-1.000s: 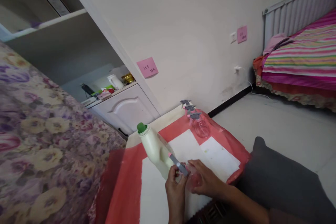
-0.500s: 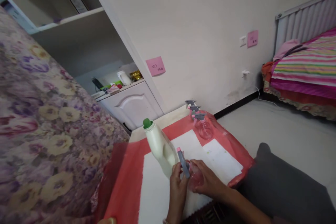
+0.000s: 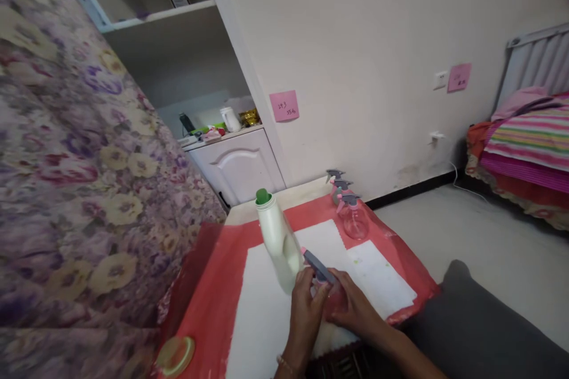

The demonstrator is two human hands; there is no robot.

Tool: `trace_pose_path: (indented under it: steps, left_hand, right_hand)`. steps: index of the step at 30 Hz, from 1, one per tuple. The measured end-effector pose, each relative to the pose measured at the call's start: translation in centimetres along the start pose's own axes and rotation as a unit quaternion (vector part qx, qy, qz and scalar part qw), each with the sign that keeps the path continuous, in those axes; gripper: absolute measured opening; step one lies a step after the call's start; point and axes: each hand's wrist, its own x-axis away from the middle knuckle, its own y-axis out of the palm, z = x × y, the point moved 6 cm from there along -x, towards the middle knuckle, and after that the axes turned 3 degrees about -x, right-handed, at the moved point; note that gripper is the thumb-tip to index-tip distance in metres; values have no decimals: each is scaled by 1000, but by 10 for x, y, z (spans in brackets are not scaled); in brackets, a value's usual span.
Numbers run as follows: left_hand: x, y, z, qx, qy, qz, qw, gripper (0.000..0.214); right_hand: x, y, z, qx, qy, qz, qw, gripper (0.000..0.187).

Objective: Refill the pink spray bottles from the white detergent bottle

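My left hand [image 3: 306, 308] is closed around the grey and pink trigger head [image 3: 317, 266] of a small clear pink spray bottle [image 3: 334, 302]. Closed round that bottle's body, my right hand [image 3: 353, 308] holds it upright on the white sheet [image 3: 267, 308]. A white detergent bottle [image 3: 278, 243] with a green cap stands just left of my hands, touching or nearly touching the left one. Three more pink spray bottles [image 3: 351, 213] with grey triggers stand in a row at the far edge of the red cover [image 3: 213, 302].
A floral fabric [image 3: 80, 189] fills the left side. A white cabinet [image 3: 235, 160] with small items on top stands under shelves. A round greenish lid [image 3: 174, 355] lies at the red cover's near left corner. A dark cushion [image 3: 480, 320] and a striped bed [image 3: 528, 142] sit on the right.
The trigger head has turned in my left hand, from pointing up to pointing left and away. The view has swung right and down, bringing the round lid into sight.
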Motion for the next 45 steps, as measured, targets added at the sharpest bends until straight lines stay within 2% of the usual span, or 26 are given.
trace_pose_path:
  steps: [4,10,13,16,20,24,27,32,40,45]
  left_hand:
    - [0,0,1,16,28,-14,999,12]
    - [1,1,-2,33,32,-19,999,18]
    - [3,3,-5,35,24,-16,999,24]
    - [3,4,-6,40,26,-14,999,25]
    - [3,5,-6,52,28,-16,998,23]
    - [3,5,-5,56,22,-24,998,23]
    - [4,6,-7,61,13,-20,998,24]
    - [6,10,-18,76,-14,10,997,29]
    - [12,11,-19,89,-50,24,995,38]
    - [12,9,-16,84,-45,25,995,36]
  right_hand:
    - [-1,0,0,13,-9,-15,1000,85]
    - [0,1,7,28,-1,-20,999,86]
    - [-1,-10,-8,26,-5,-24,999,87]
    - [-8,-23,-44,31,-44,-32,998,66]
    - [-24,-25,-84,31,-78,-80,993,35]
    - [-37,-17,-95,42,-68,-123,989,26]
    - [-40,-14,-96,54,-65,-133,988,22]
    - [-37,-15,-95,66,-77,-112,988,14]
    - [-32,-11,-71,72,-85,17,994,24]
    - [-30,-10,-75,72,-85,12,994,25]
